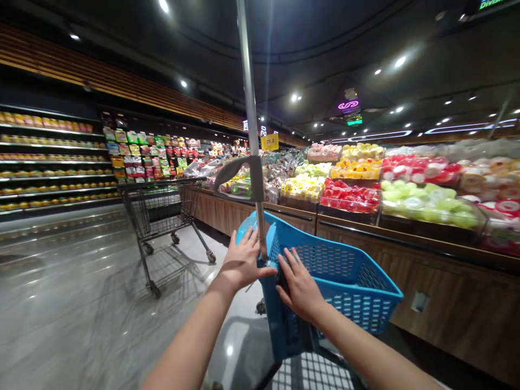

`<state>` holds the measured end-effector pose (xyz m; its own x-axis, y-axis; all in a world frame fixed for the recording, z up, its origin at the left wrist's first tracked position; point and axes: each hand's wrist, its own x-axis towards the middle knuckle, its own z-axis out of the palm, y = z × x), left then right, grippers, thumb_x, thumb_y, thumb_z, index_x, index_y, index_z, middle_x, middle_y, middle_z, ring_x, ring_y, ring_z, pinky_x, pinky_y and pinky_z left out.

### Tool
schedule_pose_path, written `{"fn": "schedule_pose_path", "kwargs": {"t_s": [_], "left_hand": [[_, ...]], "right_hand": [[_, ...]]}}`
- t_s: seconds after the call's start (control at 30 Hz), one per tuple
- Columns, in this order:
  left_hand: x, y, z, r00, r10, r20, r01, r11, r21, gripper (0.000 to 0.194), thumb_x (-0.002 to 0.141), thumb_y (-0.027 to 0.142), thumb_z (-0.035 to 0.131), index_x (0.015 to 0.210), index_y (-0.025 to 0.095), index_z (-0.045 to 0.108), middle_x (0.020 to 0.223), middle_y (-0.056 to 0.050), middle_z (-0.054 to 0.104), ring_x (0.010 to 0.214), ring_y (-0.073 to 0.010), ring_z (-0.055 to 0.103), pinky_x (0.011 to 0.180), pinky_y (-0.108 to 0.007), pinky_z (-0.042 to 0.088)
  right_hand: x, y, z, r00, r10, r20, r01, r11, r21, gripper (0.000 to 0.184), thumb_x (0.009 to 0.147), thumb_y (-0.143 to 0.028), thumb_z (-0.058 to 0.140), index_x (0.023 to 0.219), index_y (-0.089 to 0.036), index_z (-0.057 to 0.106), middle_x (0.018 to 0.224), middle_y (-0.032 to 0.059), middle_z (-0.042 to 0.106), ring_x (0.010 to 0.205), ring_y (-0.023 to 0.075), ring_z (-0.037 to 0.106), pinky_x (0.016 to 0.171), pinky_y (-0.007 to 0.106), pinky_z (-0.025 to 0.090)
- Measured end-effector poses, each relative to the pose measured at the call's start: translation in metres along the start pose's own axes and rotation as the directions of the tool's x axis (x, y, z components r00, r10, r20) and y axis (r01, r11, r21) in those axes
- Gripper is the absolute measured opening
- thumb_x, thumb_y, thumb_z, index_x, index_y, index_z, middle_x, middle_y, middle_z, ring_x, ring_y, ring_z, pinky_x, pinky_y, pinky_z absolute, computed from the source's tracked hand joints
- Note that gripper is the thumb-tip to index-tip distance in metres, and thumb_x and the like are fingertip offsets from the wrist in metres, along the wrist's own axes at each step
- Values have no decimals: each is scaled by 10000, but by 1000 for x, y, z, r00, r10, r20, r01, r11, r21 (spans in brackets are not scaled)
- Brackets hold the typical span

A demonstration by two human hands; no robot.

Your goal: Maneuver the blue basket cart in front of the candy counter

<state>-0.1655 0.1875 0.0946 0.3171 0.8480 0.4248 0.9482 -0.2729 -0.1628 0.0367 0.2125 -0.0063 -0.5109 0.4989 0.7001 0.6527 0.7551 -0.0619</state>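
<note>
A blue plastic basket with perforated walls sits on a wheeled cart directly before me. From its near end rises a metal pole with a grey loop handle. My left hand lies against the basket's near end, left of the pole's foot, fingers spread and thumb stretched to the right. Just right of the pole, my right hand rests at the basket's rim, fingers stretched out over a dark part there. Neither hand is wrapped around anything. Below the basket shows a grey grid.
A black shopping cart stands to the left on the shiny floor. Along the right runs a wooden display counter piled with packed red and green goods. Stocked shelves line the far left wall.
</note>
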Motion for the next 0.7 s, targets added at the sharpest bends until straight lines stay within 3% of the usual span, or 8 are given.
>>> {"fn": "schedule_pose_path", "kwargs": {"t_s": [0.1,0.2,0.27,0.43,0.6,0.7], "left_hand": [[7,0,4,999,38,29,-38,999,9,911,788,789,432,1480,202,345,1551,-132,326,1460,-316,192,1165,-576,82],[12,-3,7,996,58,63,-59,998,13,920,781,801,432,1458,180,387,1498,-154,419,1430,-312,278,1166,-518,161],[13,-4,7,996,67,56,-68,998,15,898,797,790,424,1445,168,409,1472,-164,453,1411,-318,320,1156,-502,204],[14,-1,7,999,29,16,-29,999,13,645,928,649,328,1307,187,571,1383,-137,557,1381,-301,376,1122,-480,279],[15,5,7,999,-18,-32,17,1000,-10,537,970,559,287,1102,232,691,1261,-98,646,1332,-291,431,1071,-472,334],[14,10,10,997,-41,-66,41,999,2,534,956,569,315,1102,223,694,1250,-110,651,1317,-308,444,1076,-496,314]], "right_hand": [[1,0,-1,1000,-22,20,23,998,-51,721,850,-281,598,1489,-130,299,1574,171,195,1459,376,60,1129,563,308],[-4,8,1,999,-43,23,45,996,-83,620,873,-120,486,1474,-143,338,1559,158,254,1461,334,116,1116,509,360],[-13,16,0,998,-63,27,65,994,-92,652,852,-59,449,1484,-161,324,1561,143,259,1461,317,132,1111,491,376],[-52,39,-18,992,-111,56,118,984,-134,719,803,-24,470,1489,-177,321,1554,140,279,1458,322,142,1118,519,363],[-91,65,-37,996,-57,72,71,975,-211,707,803,-21,478,1474,-205,354,1543,118,315,1446,306,206,1114,508,374],[-96,71,-35,999,22,44,-10,970,-242,604,865,-80,476,1453,-192,392,1527,123,344,1437,306,237,1104,502,384]]}}
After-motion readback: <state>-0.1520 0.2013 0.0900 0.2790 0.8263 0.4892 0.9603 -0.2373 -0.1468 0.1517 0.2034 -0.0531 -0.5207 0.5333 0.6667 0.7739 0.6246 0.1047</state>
